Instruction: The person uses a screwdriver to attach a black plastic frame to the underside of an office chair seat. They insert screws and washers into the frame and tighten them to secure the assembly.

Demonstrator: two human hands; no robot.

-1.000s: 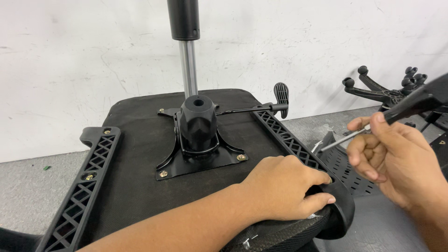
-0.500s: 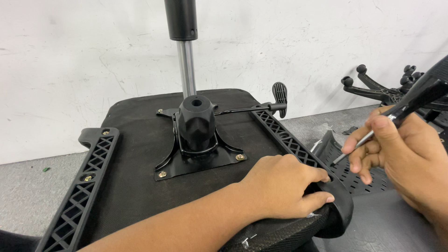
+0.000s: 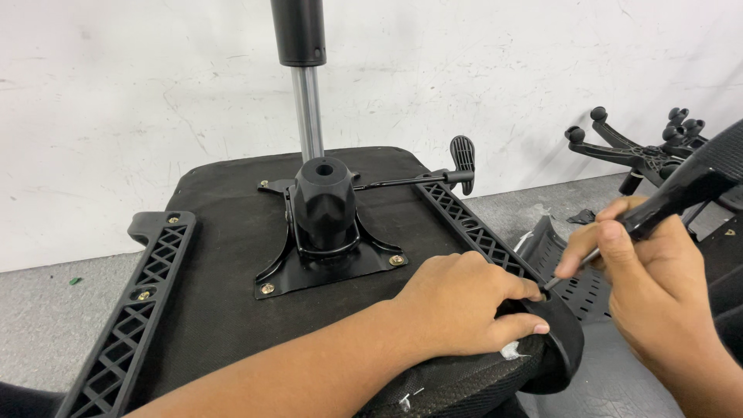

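Head view: we see an upturned office chair seat [image 3: 224,255], its black underside facing us, resting on a grey floor [image 3: 46,333] against a white wall [image 3: 139,93]. At the seat's middle a black tilt mechanism plate [image 3: 321,267] is bolted down with brass-coloured screws, and from its hub a gas lift cylinder [image 3: 308,108] rises upright, chrome below and black above. A thin lever with a black paddle handle [image 3: 462,159] juts from the plate toward the right. Two black lattice armrest brackets lie along the seat's edges, the left bracket [image 3: 128,325] with screws in its holes and the right bracket [image 3: 472,228] running toward our hands. Our left hand [image 3: 460,306] presses flat and curled on the seat's near right corner, fingers gripping the end of a curved black plastic armrest piece [image 3: 561,333] that hangs just off the seat's edge. Our right hand [image 3: 658,286] is closed around a screwdriver [image 3: 619,232] with a black handle, its thin metal shaft angled down so the tip meets the armrest piece right beside the left fingertips. Behind the right hand a perforated black panel [image 3: 576,286] lies on the floor, and farther back a black star base [image 3: 635,151] rests with its legs up. We see no container anywhere here.
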